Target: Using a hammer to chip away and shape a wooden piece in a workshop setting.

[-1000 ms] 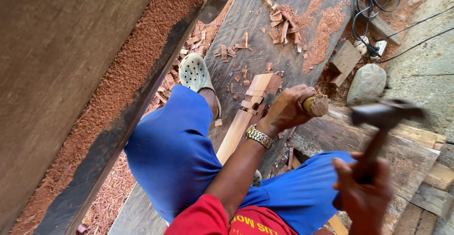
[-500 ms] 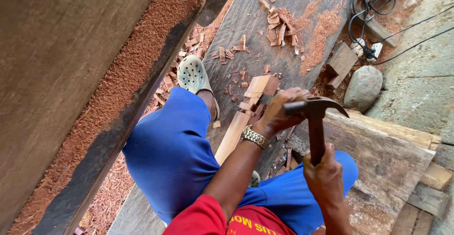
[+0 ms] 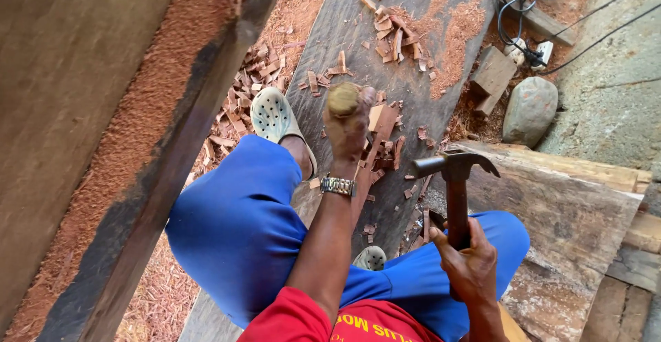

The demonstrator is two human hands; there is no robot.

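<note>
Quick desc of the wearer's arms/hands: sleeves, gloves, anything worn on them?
Both hands are bare, no gloves. The left hand has a metal-link wristwatch in silver and gold tones at the wrist. The right hand shows no watch or ring. Forearms are uncovered; a short red sleeve ends above the left elbow.

The trousers are bright blue. The shirt is red with yellow letters. The shoe is pale cream with small round holes. The sawdust is reddish orange. The hammer has a dark grey head and a brown handle. The stone is grey. The watch is silver.
</note>
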